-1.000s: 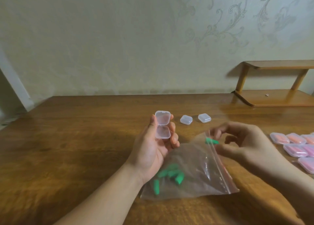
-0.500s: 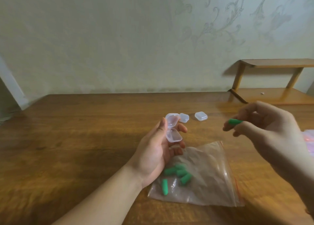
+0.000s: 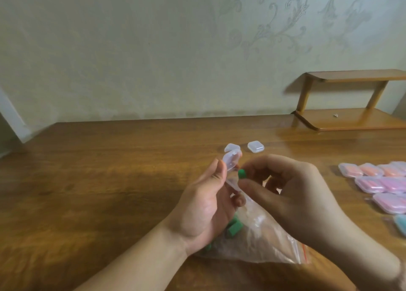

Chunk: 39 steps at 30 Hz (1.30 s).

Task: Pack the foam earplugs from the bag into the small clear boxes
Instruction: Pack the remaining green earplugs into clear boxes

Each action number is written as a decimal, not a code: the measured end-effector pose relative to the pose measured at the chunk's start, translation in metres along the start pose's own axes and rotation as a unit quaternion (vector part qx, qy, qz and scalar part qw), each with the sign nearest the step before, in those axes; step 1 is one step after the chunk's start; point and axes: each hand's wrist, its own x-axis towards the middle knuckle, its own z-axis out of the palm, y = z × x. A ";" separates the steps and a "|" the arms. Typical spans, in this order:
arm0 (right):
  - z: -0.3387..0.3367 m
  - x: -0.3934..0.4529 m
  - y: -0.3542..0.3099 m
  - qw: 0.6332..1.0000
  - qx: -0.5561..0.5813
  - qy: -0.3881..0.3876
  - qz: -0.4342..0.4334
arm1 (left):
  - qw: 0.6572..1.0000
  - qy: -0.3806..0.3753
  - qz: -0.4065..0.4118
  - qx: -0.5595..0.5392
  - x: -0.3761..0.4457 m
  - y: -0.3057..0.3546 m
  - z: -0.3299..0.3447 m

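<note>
The left hand [image 3: 206, 205] grips a small clear hinged plastic box [image 3: 231, 162], its lid open. Just beside it, the right hand [image 3: 292, 194] pinches a green foam earplug [image 3: 241, 173] between thumb and forefinger. Beneath both hands a clear zip bag [image 3: 259, 240] (more green earplugs [image 3: 234, 227] inside) lies on the wooden bench [image 3: 109, 192].

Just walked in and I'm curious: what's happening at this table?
A person is packing foam earplugs into small clear boxes. The left hand holds an open box, and the right hand pinches a green earplug right beside it, not yet inside. More green earplugs lie in the plastic bag under the hands. Two shut clear boxes wait behind, and filled boxes sit to the right.
</note>
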 end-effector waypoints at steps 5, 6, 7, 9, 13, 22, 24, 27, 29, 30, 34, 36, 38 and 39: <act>0.006 0.000 0.005 0.997 -0.075 -0.024 -0.027 | 0.999 -0.027 -0.006 -0.031 -0.002 0.001 0.001; 0.005 0.001 0.005 0.996 -0.080 -0.025 -0.025 | 0.999 -0.027 -0.006 -0.029 -0.002 0.001 0.000; 0.005 0.001 0.005 0.996 -0.084 -0.023 -0.025 | 0.999 -0.026 -0.006 -0.028 -0.002 0.001 0.001; 0.004 0.001 0.006 0.995 -0.092 -0.020 -0.036 | 0.999 -0.020 -0.006 -0.033 -0.002 0.001 0.001; 0.004 0.001 0.004 0.990 -0.115 -0.038 -0.077 | 0.999 -0.015 -0.006 -0.046 -0.003 0.004 0.001; -0.066 0.012 0.037 0.985 -0.132 -0.035 0.105 | 0.991 0.110 0.030 -0.068 0.005 0.009 -0.004; -0.070 0.012 0.046 0.950 -0.201 -0.201 0.130 | 0.986 0.146 0.024 -0.075 0.007 0.010 -0.005; -0.064 0.010 0.049 0.910 -0.206 -0.338 0.123 | 0.982 0.170 0.005 -0.083 0.007 0.009 -0.007; -0.060 0.009 0.049 0.916 -0.174 -0.343 0.115 | 0.979 0.182 -0.008 -0.089 0.008 0.008 -0.006; -0.060 0.007 0.049 0.919 -0.160 -0.344 0.106 | 0.978 0.185 -0.010 -0.092 0.008 0.008 -0.006; -0.029 -0.009 0.076 0.915 -0.126 -0.383 0.014 | 0.978 0.187 -0.016 -0.095 0.008 0.009 -0.004; -0.013 -0.012 0.113 0.928 -0.171 -0.330 -0.017 | 0.978 0.188 -0.016 -0.090 0.007 0.009 -0.004; 0.003 -0.003 0.121 0.929 -0.160 -0.333 0.006 | 0.979 0.187 -0.016 -0.082 0.007 0.009 -0.004; 0.008 0.004 0.114 0.936 -0.170 -0.309 0.015 | 0.979 0.188 -0.017 -0.076 0.006 0.009 -0.004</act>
